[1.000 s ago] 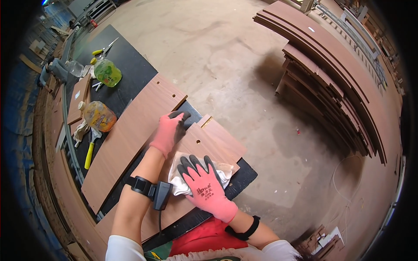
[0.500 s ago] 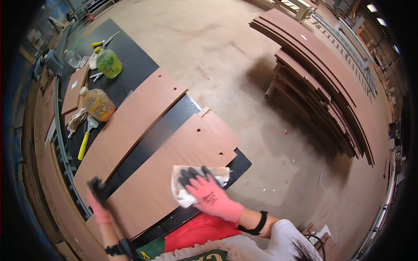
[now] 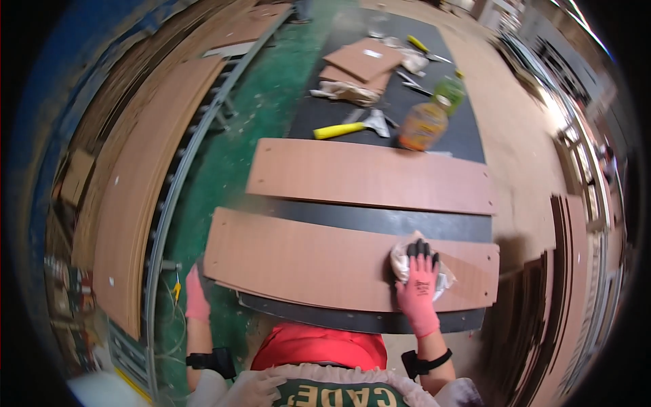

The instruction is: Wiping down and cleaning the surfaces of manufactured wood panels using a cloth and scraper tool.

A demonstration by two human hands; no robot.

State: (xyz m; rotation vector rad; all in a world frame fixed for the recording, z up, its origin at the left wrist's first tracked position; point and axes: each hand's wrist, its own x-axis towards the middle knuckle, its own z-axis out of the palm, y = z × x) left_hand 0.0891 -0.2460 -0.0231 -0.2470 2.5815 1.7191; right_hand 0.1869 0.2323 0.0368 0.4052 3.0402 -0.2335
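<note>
The rag (image 3: 415, 263) lies on the near board (image 3: 325, 261), toward its right end, pressed flat under the spread right hand (image 3: 418, 288); it looks soft, light and easily bunched, best held under the palm. The board seems stiff and slick, and the left hand (image 3: 196, 296) touches its near left corner, though its grip there I cannot tell.

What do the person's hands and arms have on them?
Both hands wear pink knit gloves. The right glove has black fingertips and a small dark marking on its back. The left glove shows mostly pink. Each forearm has a black strap: a slim band on the right, a bulkier one on the left. Light sleeves sit farther up the arms.
</note>
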